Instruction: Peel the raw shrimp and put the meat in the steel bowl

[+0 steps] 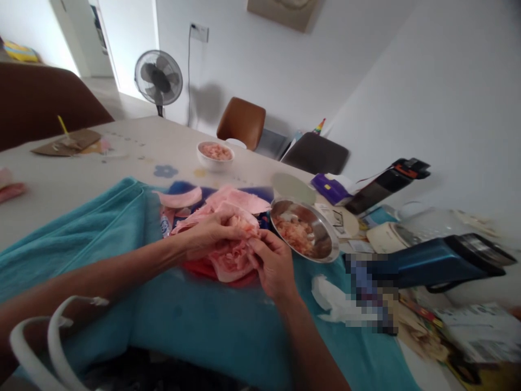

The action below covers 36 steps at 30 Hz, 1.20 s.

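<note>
Head view: mid-frame, the left hand (214,234) and right hand (277,263), both nearly closed, pinch pink pulp (243,224), probably pomelo, over pink peel (240,199); a metal bowl (323,234) sits just right of them.

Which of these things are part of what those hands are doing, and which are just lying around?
Seemingly in use:
pink pieces, in the left hand and right hand
metal bowl of pinkish bits
white bowl of similar bits
teal cloth

Seemingly unrelated:
fan
blue bottle
purple packet
</note>
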### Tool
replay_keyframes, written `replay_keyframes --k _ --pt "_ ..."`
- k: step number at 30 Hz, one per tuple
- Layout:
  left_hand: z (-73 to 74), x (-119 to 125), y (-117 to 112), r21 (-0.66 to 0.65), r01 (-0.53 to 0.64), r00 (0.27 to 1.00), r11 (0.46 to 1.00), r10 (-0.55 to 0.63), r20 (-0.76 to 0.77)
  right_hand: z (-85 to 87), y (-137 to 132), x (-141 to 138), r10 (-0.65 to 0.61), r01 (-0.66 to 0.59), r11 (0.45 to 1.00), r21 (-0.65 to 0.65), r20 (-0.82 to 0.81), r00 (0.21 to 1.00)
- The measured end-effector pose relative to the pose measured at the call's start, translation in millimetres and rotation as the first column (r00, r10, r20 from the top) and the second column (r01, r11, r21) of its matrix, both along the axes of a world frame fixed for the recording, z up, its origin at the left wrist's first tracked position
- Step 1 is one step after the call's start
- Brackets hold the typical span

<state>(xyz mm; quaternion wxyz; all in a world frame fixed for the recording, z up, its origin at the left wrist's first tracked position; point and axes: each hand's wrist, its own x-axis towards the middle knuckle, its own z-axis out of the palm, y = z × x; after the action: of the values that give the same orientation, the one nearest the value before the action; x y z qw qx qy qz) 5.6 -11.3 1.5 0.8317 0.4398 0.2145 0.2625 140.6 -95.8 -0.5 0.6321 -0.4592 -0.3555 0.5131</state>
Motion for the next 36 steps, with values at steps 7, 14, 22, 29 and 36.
replay_keyframes --k 7,14,22,29,36 --pt "1.4 -1.4 -3.5 -0.114 0.214 0.967 0.970 -0.195 0.161 -1.7 -0.5 2.5 0.204 -0.201 0.979 0.038 -0.115 0.972" --pt "0.7 -2.9 -0.7 -0.161 0.230 0.963 0.960 -0.200 0.183 -6.0 4.8 5.6 0.178 -0.183 0.983 -0.016 -0.150 0.972" --pt "9.6 -6.9 8.5 0.058 0.026 0.995 0.998 -0.032 0.099 -7.7 5.1 1.9 0.072 -0.070 0.997 0.023 -0.075 0.995" --pt "18.8 -13.5 8.6 0.378 0.024 0.993 0.926 0.023 -0.120 -5.7 8.5 -1.8 0.055 -0.055 0.998 0.027 -0.009 0.998" --pt "25.9 -11.7 10.4 0.565 0.063 0.969 0.823 0.086 -0.233 1.8 9.2 -6.1 0.004 -0.003 0.999 0.043 -0.019 1.000"
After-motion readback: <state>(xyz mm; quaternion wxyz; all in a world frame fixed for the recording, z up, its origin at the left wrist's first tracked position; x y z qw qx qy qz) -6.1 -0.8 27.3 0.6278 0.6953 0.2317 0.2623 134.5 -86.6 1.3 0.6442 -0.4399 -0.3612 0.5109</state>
